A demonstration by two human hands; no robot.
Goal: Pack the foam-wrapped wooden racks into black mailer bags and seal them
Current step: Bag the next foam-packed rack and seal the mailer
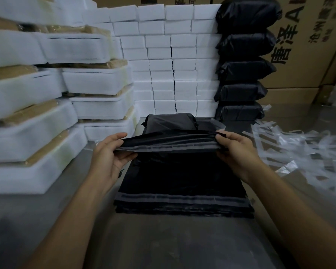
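White foam blocks (175, 61) wall the back; foam-wrapped racks (47, 117) stack at left, sealed black parcels (242, 74) at right. On the table (163, 245) lies a pile of flat mailer bags (182, 183). Step in hand, by judgement: opening a bag — the left hand (109, 158) and right hand (235, 152) each pinch an end of the top mailer bag (169, 142), lifting its mouth. Next, a rack must enter. Peeled seal strips (299, 150) litter the right; a filled bag (171, 121) lies just beyond.

I am reaching both bare forearms forward, left hand (110, 152) and right hand (234, 150) level and well apart, fingers curling and pinching.
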